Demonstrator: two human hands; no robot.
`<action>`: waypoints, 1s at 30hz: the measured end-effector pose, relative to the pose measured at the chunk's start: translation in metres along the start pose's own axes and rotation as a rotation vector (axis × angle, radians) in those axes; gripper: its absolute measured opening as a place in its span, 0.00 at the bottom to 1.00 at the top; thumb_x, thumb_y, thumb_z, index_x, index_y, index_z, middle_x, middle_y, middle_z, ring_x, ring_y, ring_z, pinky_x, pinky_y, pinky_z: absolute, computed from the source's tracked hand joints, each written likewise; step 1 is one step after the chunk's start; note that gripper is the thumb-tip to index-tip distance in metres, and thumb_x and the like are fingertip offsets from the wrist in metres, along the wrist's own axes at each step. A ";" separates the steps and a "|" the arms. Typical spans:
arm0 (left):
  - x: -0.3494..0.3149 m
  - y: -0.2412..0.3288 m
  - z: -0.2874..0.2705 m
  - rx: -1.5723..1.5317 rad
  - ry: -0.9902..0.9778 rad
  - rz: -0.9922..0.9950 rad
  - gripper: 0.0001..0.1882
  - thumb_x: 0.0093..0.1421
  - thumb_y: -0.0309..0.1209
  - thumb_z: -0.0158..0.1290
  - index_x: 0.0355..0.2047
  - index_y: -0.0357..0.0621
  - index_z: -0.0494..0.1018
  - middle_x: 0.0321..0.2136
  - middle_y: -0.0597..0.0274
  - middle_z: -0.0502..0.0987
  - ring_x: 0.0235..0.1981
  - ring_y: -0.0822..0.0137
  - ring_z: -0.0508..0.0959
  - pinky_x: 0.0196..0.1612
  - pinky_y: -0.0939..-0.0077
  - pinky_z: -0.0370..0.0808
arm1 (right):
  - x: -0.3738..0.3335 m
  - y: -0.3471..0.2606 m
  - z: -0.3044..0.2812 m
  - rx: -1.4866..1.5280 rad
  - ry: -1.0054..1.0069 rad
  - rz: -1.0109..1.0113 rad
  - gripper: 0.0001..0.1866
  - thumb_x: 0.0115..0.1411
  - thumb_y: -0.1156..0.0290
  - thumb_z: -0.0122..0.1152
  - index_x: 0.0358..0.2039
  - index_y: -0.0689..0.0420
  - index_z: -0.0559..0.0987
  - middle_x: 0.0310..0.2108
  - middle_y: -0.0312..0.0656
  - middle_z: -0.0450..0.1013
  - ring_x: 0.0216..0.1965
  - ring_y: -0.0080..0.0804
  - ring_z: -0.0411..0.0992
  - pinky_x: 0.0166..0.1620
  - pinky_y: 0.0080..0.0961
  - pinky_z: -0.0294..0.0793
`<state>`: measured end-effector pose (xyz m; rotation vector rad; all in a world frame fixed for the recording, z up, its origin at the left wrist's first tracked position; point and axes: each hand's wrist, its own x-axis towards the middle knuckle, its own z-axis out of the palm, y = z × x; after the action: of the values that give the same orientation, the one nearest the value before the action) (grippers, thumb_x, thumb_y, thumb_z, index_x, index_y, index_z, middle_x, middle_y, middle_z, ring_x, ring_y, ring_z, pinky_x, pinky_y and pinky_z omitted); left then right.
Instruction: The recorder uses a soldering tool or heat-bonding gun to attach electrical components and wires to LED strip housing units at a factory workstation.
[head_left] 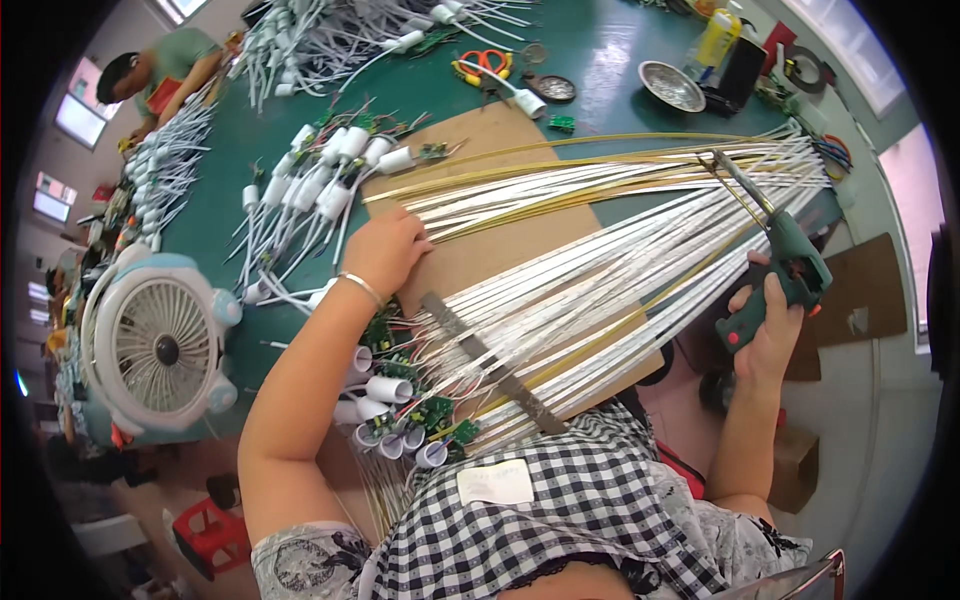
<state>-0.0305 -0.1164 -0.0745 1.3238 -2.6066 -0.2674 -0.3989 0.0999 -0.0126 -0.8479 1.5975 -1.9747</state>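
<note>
Soldering step in hand: right hand (768,322) clenched round green soldering gun (790,270); left hand (385,250) presses flat on white strips (600,270). Next move likely needs the tip lowered precisely to a joint.

One green soldering gun (790,275) is sitting in the right hand (765,325), and one left hand (385,250) is resting on one brown board (500,255) on the worktop (600,60). One flat metal bar (490,365) is lying across the long white strips (620,270), which are too many to count. One white fan (160,350), one metal bowl (672,86), one yellow bottle (718,38) and one pair of orange-handled scissors (483,65) are showing; the white caps (330,170) are too crowded to count.
</note>
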 end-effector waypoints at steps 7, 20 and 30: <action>-0.012 0.038 -0.034 -0.066 0.214 0.007 0.07 0.58 0.33 0.53 0.29 0.44 0.73 0.20 0.55 0.76 0.23 0.52 0.78 0.28 0.61 0.74 | 0.010 -0.006 0.007 -0.034 -0.051 -0.038 0.22 0.61 0.70 0.52 0.55 0.64 0.65 0.45 0.49 0.72 0.23 0.22 0.70 0.24 0.17 0.71; -0.078 0.050 -0.031 -0.466 -0.301 -0.236 0.12 0.57 0.32 0.55 0.39 0.42 0.69 0.25 0.51 0.77 0.29 0.49 0.77 0.34 0.59 0.71 | 0.010 0.027 0.014 0.092 -0.274 0.016 0.20 0.65 0.71 0.46 0.56 0.65 0.64 0.47 0.51 0.71 0.27 0.24 0.70 0.32 0.22 0.74; -0.102 0.051 -0.023 -0.251 0.158 -0.158 0.07 0.53 0.25 0.56 0.33 0.39 0.74 0.28 0.53 0.76 0.30 0.53 0.76 0.34 0.67 0.73 | -0.013 0.039 0.061 0.202 -0.396 0.167 0.27 0.62 0.69 0.51 0.59 0.65 0.59 0.48 0.54 0.69 0.26 0.27 0.71 0.27 0.21 0.73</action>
<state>-0.0054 -0.0054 -0.0495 1.4003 -2.2576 -0.4768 -0.3481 0.0580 -0.0448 -0.9220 1.1809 -1.6893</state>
